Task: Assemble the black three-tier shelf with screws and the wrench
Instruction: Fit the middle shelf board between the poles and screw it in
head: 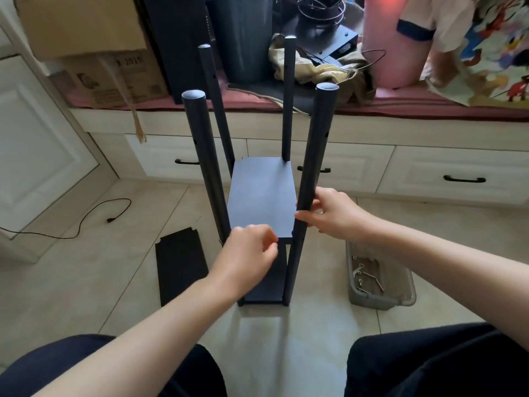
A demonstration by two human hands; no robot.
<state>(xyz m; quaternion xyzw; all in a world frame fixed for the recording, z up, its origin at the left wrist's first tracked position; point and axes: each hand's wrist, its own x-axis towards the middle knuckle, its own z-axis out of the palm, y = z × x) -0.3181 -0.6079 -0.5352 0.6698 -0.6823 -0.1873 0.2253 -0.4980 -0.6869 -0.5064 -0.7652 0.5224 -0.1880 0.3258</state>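
The black shelf (262, 202) stands on the floor (114, 267) with two boards in and a third board (181, 267) lying beside it. The right hand (332, 214) wraps its fingers round the front right pole (315, 150). The left hand (249, 253) is curled at the middle board's front edge; I cannot tell if it holds a screw. Hold the pole straight and line up the holes first. The wrench (375, 279) waits in the tray (380, 302).

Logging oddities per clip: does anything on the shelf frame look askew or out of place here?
The four posts splay: the near-left post and the near-right post, which the right hand grips, lean apart above the middle shelf panel. A third panel lies loose on the floor, not yet fitted.
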